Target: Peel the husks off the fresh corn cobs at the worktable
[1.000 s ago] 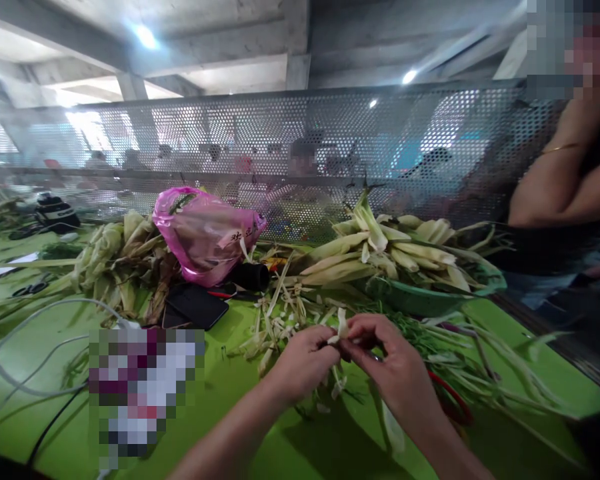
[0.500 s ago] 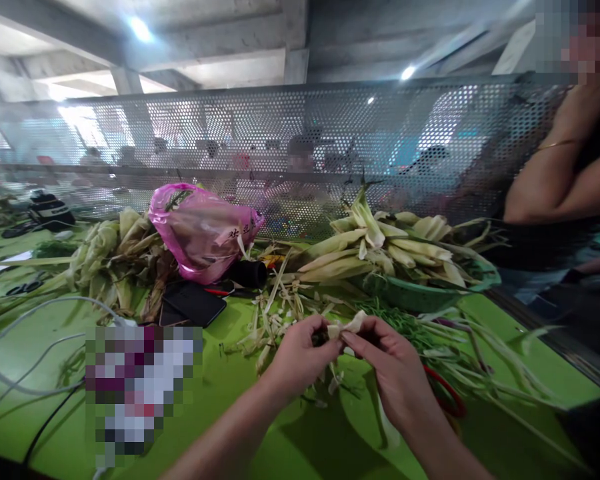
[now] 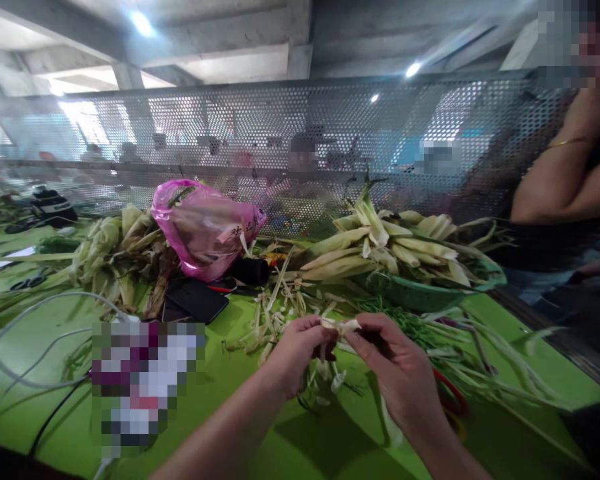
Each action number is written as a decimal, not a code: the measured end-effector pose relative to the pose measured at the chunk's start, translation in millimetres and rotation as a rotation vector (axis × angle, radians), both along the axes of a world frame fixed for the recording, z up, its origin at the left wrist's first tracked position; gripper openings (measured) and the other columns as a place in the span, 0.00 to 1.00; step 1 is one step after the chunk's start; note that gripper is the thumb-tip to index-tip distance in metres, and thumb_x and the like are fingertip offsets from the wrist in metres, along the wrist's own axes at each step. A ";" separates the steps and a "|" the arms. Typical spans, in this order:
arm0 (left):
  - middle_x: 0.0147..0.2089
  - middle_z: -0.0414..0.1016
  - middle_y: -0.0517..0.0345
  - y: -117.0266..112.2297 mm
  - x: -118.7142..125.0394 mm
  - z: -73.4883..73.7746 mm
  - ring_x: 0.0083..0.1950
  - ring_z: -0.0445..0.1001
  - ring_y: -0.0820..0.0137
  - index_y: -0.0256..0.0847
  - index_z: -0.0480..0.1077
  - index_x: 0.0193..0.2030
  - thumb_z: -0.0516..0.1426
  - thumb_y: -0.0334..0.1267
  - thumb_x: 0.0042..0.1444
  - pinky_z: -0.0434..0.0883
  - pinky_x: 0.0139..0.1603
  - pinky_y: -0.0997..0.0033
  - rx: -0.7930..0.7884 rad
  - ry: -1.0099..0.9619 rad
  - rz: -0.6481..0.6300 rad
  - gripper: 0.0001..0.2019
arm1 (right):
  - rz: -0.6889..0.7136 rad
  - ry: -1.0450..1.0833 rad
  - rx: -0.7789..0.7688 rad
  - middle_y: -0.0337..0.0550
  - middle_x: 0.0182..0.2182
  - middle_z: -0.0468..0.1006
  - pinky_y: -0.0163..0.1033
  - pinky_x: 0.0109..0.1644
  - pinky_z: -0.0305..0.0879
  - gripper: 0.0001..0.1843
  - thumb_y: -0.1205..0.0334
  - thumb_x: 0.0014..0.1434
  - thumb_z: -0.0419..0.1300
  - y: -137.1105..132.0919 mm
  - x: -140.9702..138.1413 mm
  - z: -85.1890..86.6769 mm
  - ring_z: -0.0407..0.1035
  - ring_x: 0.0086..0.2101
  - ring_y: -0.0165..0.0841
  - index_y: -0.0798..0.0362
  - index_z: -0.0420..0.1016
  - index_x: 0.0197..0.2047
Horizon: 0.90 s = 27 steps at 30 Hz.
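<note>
My left hand (image 3: 298, 352) and my right hand (image 3: 397, 365) meet above the green table (image 3: 220, 393), both pinched on a small pale strip of husk (image 3: 341, 327) held between their fingertips. Loose husk scraps (image 3: 280, 313) lie on the table just beyond my hands. Behind them a green basket (image 3: 425, 295) is piled with pale husked ears (image 3: 385, 248). A heap of greener husks (image 3: 115, 257) lies at the left.
A pink plastic bag (image 3: 207, 230), a black phone (image 3: 196, 300) and a black cylinder (image 3: 253, 271) sit mid-table. White and black cables (image 3: 25, 347) loop at the left. A perforated metal screen (image 3: 300, 147) closes the far side. Another person's arm (image 3: 565, 180) is at the right.
My hands have shifted slightly up and apart, then back together, turning the husk strip from upright to lying across the fingertips. Nothing else has moved.
</note>
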<state>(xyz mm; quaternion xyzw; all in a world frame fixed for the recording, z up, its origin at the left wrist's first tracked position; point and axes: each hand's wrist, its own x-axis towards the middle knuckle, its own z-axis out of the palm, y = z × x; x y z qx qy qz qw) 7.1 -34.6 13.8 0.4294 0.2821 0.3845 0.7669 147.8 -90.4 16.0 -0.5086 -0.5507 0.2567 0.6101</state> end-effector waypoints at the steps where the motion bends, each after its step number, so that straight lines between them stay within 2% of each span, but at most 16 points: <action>1: 0.24 0.63 0.61 0.3 -0.1 -0.1 0.25 0.60 0.77 0.35 0.68 0.28 0.61 0.37 0.43 0.64 0.29 0.76 -0.029 -0.025 -0.006 0.08 | 0.004 0.046 -0.026 0.41 0.34 0.73 0.36 0.39 0.66 0.09 0.56 0.56 0.66 0.2 0.0 0.2 0.67 0.35 0.33 0.51 0.75 0.37; 4: 0.25 0.65 0.61 0.1 -0.3 1.1 0.25 0.62 0.78 0.35 0.70 0.31 0.62 0.38 0.42 0.64 0.29 0.76 -0.075 -0.041 -0.011 0.10 | 0.065 0.297 -0.158 0.39 0.29 0.74 0.34 0.34 0.65 0.10 0.56 0.53 0.68 2.3 -0.8 0.6 0.67 0.30 0.31 0.51 0.73 0.34; 6: 0.26 0.66 0.60 -0.4 0.0 1.7 0.24 0.62 0.78 0.35 0.70 0.31 0.62 0.38 0.42 0.64 0.28 0.76 -0.087 -0.028 0.003 0.11 | 0.088 0.367 -0.189 0.38 0.28 0.74 0.33 0.32 0.65 0.11 0.57 0.52 0.68 3.8 -1.0 0.5 0.67 0.29 0.30 0.52 0.72 0.33; 8: 0.25 0.66 0.60 -0.7 0.8 1.3 0.25 0.62 0.78 0.34 0.70 0.31 0.62 0.39 0.43 0.63 0.28 0.76 -0.086 -0.016 0.011 0.11 | 0.073 0.273 -0.125 0.39 0.32 0.75 0.32 0.35 0.65 0.08 0.59 0.54 0.67 3.7 -0.4 0.9 0.68 0.31 0.30 0.51 0.73 0.33; 10: 0.25 0.64 0.61 -0.6 1.7 0.2 0.25 0.61 0.78 0.34 0.69 0.30 0.61 0.38 0.44 0.62 0.29 0.76 -0.064 0.001 0.001 0.09 | 0.067 0.078 -0.004 0.39 0.37 0.75 0.32 0.40 0.66 0.05 0.61 0.56 0.65 1.6 1.0 2.6 0.69 0.36 0.31 0.50 0.73 0.34; 13: 0.22 0.60 0.64 0.8 1.8 -1.3 0.24 0.57 0.78 0.35 0.67 0.28 0.58 0.37 0.46 0.57 0.28 0.76 0.051 0.072 -0.022 0.07 | 0.145 -0.224 0.137 0.40 0.44 0.75 0.35 0.46 0.67 0.03 0.66 0.59 0.62 -2.6 4.0 6.8 0.70 0.43 0.33 0.48 0.72 0.36; 16: 0.22 0.57 0.65 3.2 -0.2 -0.7 0.25 0.54 0.78 0.37 0.63 0.25 0.56 0.37 0.48 0.52 0.27 0.74 0.203 0.231 -0.018 0.07 | 0.217 -0.395 0.160 0.41 0.45 0.76 0.37 0.49 0.67 0.05 0.68 0.62 0.59 -4.0 7.0 9.5 0.71 0.45 0.34 0.47 0.73 0.40; 21: 0.23 0.53 0.67 4.5 -2.9 3.6 0.27 0.52 0.77 0.39 0.58 0.24 0.58 0.40 0.51 0.50 0.28 0.73 0.423 0.385 0.003 0.13 | 0.058 -0.397 0.107 0.40 0.39 0.78 0.36 0.45 0.68 0.02 0.62 0.62 0.60 -0.8 7.9 8.0 0.72 0.39 0.33 0.48 0.73 0.40; 24: 0.25 0.56 0.66 2.9 -1.8 5.0 0.27 0.53 0.77 0.38 0.61 0.28 0.58 0.40 0.52 0.52 0.28 0.74 0.405 0.377 0.007 0.10 | -0.001 -0.325 0.047 0.40 0.37 0.77 0.37 0.43 0.68 0.05 0.59 0.62 0.61 0.8 6.7 6.3 0.72 0.38 0.34 0.49 0.74 0.41; 27: 0.29 0.62 0.65 1.1 -0.4 5.0 0.30 0.58 0.77 0.38 0.63 0.35 0.59 0.36 0.52 0.56 0.31 0.75 0.320 0.307 0.067 0.09 | -0.009 -0.181 -0.036 0.41 0.35 0.76 0.37 0.41 0.68 0.08 0.55 0.61 0.62 2.2 6.0 6.1 0.71 0.36 0.34 0.50 0.73 0.39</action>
